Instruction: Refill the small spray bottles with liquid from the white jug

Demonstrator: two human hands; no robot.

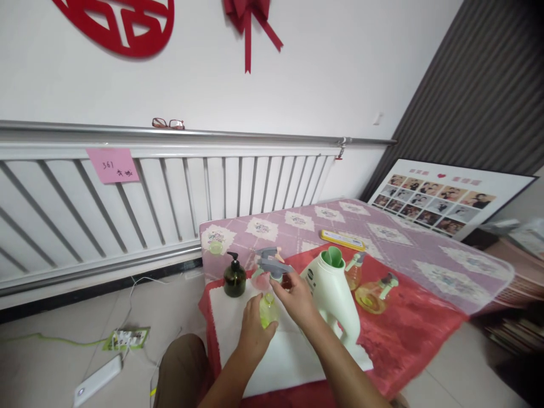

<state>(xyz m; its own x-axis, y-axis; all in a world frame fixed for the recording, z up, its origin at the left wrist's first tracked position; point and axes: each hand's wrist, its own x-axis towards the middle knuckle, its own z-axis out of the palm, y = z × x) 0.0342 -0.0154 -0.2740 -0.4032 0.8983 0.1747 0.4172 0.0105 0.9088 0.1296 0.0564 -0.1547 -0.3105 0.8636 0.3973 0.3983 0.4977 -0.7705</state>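
Note:
My left hand [254, 328] is wrapped round a small clear yellow-green bottle [268, 311] with an uncovered neck. Just above that neck, my right hand [297, 297] pinches a grey and green trigger spray head [276, 271], which looks apart from the bottle. A pinkish spray bottle [260, 280] stands behind, partly covered by the spray head. Left of my hands is a dark green pump bottle [234, 281]. Close by my right forearm stands a large pale green jug [329, 292] with its mouth uncapped.
Two spray bottles of yellow liquid lie or stand on the red cloth [416, 317]: one upright [353, 276], one tilted [372, 297]. A white cloth [280, 362] is under my hands. Behind are a yellow case [343, 239], a green cap [216, 247] and a radiator [238, 181].

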